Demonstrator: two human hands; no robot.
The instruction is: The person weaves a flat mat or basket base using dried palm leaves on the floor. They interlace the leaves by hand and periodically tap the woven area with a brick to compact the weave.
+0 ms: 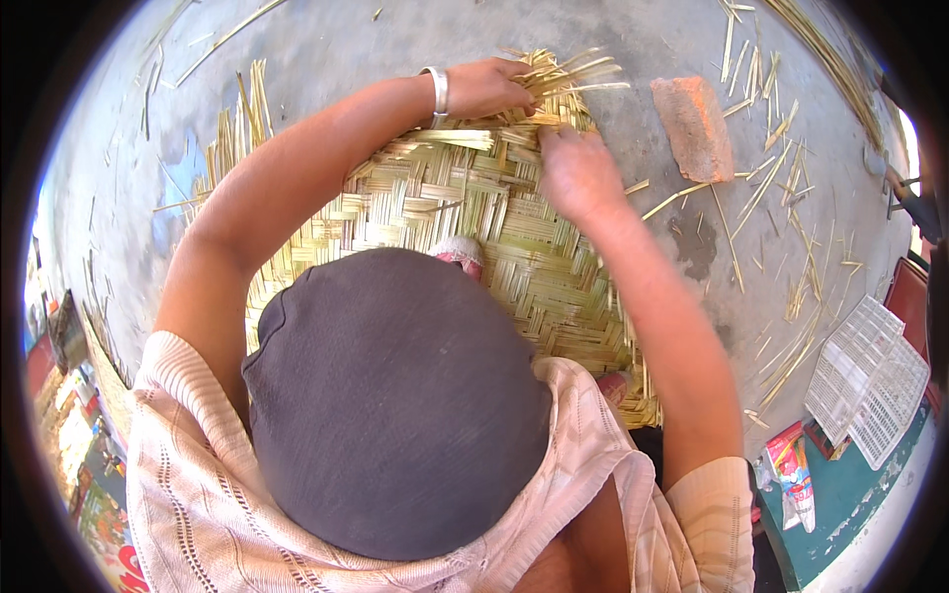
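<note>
at the woven mat's [494, 188] one o'clock edge, the left hand [499, 89] is curled closed on loose strip ends [583, 74]; the right hand [578, 176], blurred, bends its fingers there, but i cannot tell what it grips. a brick [694, 130] lies at two o'clock on the grey, stained floor [643, 30], with scattered strips [796, 267] toward three. at four stands a chipped green table [830, 529].

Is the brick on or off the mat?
Off: the brick lies right of the mat, grey floor showing between them.
</note>
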